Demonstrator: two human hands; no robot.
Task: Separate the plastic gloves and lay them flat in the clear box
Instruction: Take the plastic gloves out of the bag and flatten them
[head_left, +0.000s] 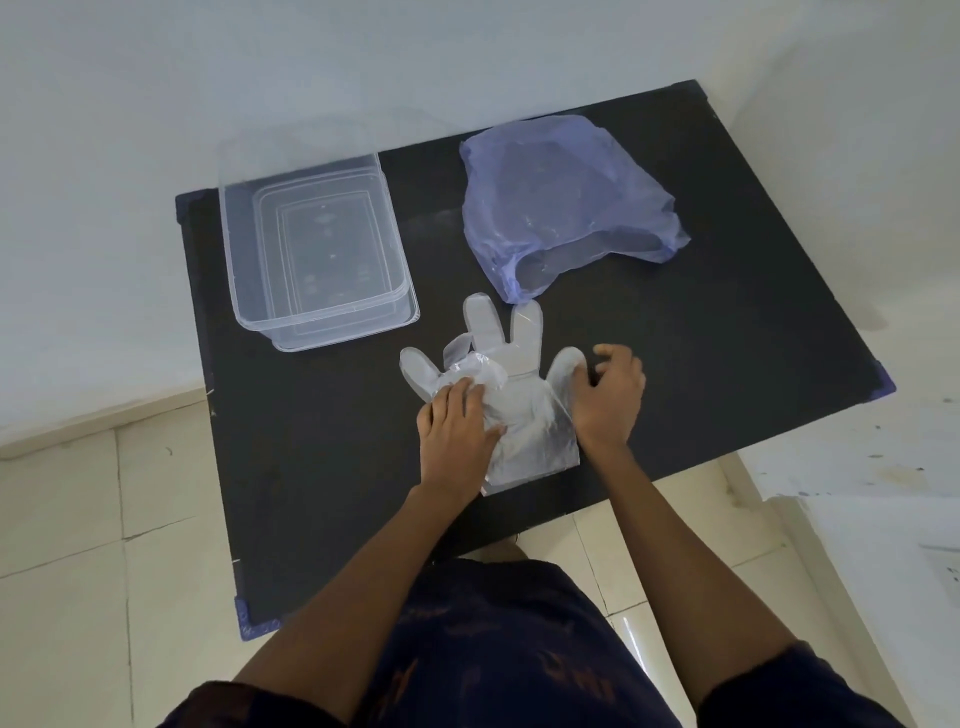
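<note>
1. Black rectangular surface, set against a pale wall; blue caps at its corners. Floor of cream tiles below.
2. Clear box stands at the far left of the surface, open at the top; I see nothing lying inside it, only its moulded base.
3. Blue-violet plastic bag lies crumpled at the far middle, well apart from the box; its mouth faces the person.
4. Plastic gloves, a thin see-through stack, lie flat on the near middle of the surface, finger shapes pointing away from the person, cuff toward the near edge. The top layer is bunched up near the left side of the palm.
5. Left hand rests on the left half of the stack; its fingers are curled, their tips at the bunched film. Whether they actually pinch it I cannot tell.
6. Right hand sits at the right edge of the stack, beside the glove thumb; fingers bent and loosely spread, tips on or just above the surface, gripping nothing visible.
7. Person stands at the near edge, dark patterned clothing, bare forearms.
</note>
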